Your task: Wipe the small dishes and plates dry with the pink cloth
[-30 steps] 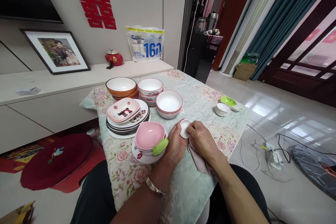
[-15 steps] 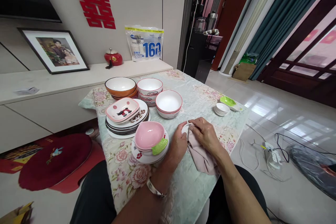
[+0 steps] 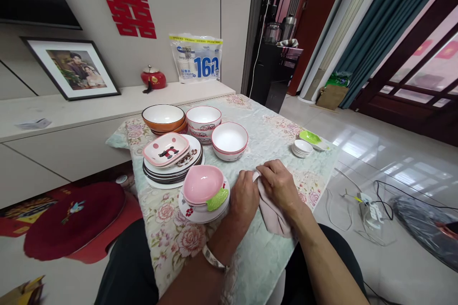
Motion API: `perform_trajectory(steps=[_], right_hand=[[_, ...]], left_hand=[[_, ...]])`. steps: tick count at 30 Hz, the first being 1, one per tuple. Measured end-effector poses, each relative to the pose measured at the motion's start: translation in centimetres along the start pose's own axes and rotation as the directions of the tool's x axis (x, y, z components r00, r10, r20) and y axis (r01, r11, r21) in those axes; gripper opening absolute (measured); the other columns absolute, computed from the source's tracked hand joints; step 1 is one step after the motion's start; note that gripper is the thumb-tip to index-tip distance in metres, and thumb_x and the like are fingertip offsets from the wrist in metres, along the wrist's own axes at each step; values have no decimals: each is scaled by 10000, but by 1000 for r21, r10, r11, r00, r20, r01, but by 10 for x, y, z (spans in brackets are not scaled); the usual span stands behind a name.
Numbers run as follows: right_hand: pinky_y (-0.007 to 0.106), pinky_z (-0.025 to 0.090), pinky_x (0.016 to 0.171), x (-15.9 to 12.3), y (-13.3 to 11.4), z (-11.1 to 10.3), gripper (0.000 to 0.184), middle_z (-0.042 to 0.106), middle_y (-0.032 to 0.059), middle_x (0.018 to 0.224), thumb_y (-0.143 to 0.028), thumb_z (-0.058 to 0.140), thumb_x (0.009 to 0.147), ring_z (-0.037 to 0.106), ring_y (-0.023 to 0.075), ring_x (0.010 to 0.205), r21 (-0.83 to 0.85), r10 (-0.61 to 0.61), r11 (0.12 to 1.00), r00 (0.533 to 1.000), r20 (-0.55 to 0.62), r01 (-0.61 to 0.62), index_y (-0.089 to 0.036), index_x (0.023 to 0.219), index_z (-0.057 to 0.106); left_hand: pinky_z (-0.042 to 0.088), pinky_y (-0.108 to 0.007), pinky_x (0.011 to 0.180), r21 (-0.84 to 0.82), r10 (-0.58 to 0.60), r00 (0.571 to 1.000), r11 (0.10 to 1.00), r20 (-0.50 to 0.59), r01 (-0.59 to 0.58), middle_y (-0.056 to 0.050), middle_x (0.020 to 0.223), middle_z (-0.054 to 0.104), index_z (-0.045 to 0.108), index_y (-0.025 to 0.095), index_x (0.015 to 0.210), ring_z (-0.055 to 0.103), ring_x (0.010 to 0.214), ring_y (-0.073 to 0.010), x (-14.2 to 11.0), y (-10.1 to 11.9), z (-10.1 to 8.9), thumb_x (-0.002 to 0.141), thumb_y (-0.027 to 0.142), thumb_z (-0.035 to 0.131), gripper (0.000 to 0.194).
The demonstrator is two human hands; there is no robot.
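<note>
My left hand (image 3: 245, 200) is closed around a small white dish (image 3: 256, 176), of which only a sliver shows between my hands. My right hand (image 3: 281, 185) grips a pale pink cloth (image 3: 275, 217) against the dish, and the cloth's loose end drapes down over the table. Just left of my left hand, a pink fruit-shaped bowl (image 3: 203, 184) with a green leaf rests on white plates (image 3: 193, 215). Beyond my right hand stand a stack of small white dishes (image 3: 302, 147) and a green leaf-shaped dish (image 3: 310, 138).
White red-rimmed bowls (image 3: 230, 139) and orange bowls (image 3: 163, 119) are stacked at the back of the flowered tablecloth (image 3: 191, 240). A pink dish (image 3: 166, 149) tops dark-edged plates (image 3: 168, 179). On the floor at right lies a power strip (image 3: 372, 212) with cables.
My left hand has turned over, its back now facing up, and the dish has tilted so less of it shows. My right hand stays beside it with the cloth.
</note>
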State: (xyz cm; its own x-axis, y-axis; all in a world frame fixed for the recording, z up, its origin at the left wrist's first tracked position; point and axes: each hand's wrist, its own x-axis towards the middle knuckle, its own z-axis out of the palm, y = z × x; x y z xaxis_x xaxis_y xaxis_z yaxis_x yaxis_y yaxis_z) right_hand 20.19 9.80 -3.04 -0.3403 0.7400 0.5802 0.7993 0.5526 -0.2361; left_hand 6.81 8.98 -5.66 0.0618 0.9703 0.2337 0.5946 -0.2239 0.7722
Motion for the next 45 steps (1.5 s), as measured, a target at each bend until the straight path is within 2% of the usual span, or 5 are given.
perform_trajectory(steps=[7,14,23,36,45], right_hand=[[340,473,784,3,3,0,195,658,87,910,-178,507,910,595,217,866,234,169,956,984,59,-178,-184,973,692],[260,399,599,5,3,5,231,577,-10,650,-310,552,892,519,150,636,502,432,678,844,318,-537,-170,728,634],[354,460,771,-1,2,0,283,654,131,922,-148,418,937,555,245,886,-2,20,1000,1000,-11,-20,-150,999,694],[263,410,620,3,4,11,267,594,-6,673,-349,534,905,532,155,658,509,423,682,851,311,-525,-172,721,609],[347,450,797,-4,5,9,282,657,125,923,-175,398,967,560,242,904,-32,42,999,999,32,-41,-156,1012,676]], left_hand=[[433,-362,774,58,-15,999,998,-44,18,-122,955,612,523,213,882,583,901,-262,3,0,1,924,111,356,200],[439,-340,789,-76,-40,985,997,-170,28,-76,919,603,508,213,901,575,890,-230,4,-3,3,917,118,388,154],[436,-328,721,206,9,1000,978,18,-13,-96,1002,609,562,198,933,595,882,-233,-2,5,-2,919,115,437,150],[442,-335,769,-29,-18,976,999,-215,12,-80,915,597,527,195,904,572,878,-225,4,-6,9,930,116,401,151],[440,-338,745,163,-8,1000,987,-9,10,-96,978,612,555,201,921,591,887,-235,0,2,0,914,93,399,190]])
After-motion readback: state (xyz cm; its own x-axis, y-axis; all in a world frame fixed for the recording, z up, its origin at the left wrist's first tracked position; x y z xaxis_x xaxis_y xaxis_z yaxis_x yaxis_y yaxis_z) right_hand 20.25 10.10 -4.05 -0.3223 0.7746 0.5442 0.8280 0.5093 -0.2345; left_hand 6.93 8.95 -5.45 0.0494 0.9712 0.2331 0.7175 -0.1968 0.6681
